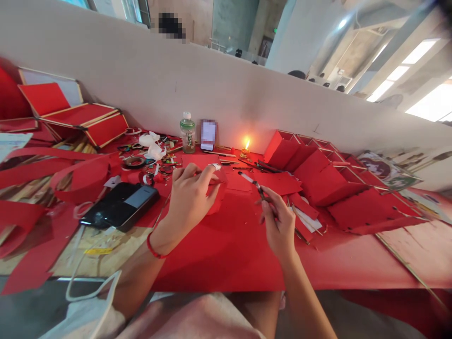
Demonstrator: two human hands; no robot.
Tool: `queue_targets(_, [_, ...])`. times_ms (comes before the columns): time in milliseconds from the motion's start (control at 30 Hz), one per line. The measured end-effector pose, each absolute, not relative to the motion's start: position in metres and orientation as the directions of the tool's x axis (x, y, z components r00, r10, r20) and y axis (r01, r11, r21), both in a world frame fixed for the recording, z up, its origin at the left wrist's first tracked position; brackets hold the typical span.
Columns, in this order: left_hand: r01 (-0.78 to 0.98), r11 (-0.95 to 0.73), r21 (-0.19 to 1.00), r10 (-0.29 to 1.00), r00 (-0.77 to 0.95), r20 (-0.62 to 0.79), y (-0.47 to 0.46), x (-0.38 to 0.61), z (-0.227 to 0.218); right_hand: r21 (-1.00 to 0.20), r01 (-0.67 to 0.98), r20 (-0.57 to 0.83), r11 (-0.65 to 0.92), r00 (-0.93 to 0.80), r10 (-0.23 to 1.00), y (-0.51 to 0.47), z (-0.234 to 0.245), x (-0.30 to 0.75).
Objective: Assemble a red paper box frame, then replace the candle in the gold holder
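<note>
My left hand (192,190), with a red cord bracelet at the wrist, has its fingers bent around a folded red paper piece (221,188). Something white shows at one fingertip, and part of the grip is hidden behind the hand. My right hand (278,216) is closed around a thin stick-like tool (250,179) with a pale, translucent-looking length, a dark tip and a dark part by the fingers. The tip points left, towards the left hand but apart from it. Beneath both hands is a red table covering (229,249).
At the back, a small lamp with a bare flame (246,146) burns near a phone (208,134) and a bottle (188,134). Red compartment boxes (318,174) stand on the right. Leftward lie a black device (120,205), a tape roll (133,162) and red strips (81,176).
</note>
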State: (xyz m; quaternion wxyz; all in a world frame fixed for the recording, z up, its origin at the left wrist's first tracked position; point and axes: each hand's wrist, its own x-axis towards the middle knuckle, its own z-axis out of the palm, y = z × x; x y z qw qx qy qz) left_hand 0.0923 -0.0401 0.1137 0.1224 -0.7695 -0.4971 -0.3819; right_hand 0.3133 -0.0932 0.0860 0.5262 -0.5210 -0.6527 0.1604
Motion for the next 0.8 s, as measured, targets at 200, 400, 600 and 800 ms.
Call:
queue_targets(200, [0.852, -0.475, 0.221, 0.694, 0.209, 0.689, -0.04, 0.092, 0.113, -0.515, 0.758, 0.643, 0.4, 0.033, 0.765, -0.091, 0.096, 0.3])
queue_targets(400, [0.854, -0.477, 0.207, 0.682, 0.212, 0.7, -0.04, 0.092, 0.114, -0.352, 0.847, 0.745, 0.398, -0.004, 0.667, -0.092, 0.094, 0.293])
queue_targets(600, [0.85, -0.477, 0.225, 0.691, 0.204, 0.693, -0.039, 0.091, 0.112, -0.225, 0.868, 0.764, 0.443, -0.125, 0.634, -0.091, 0.095, 0.287])
queue_targets(800, [0.85, -0.474, 0.229, 0.702, 0.208, 0.681, -0.041, 0.09, 0.113, -0.167, 0.873, 0.767, 0.459, -0.178, 0.617, -0.088, 0.093, 0.283])
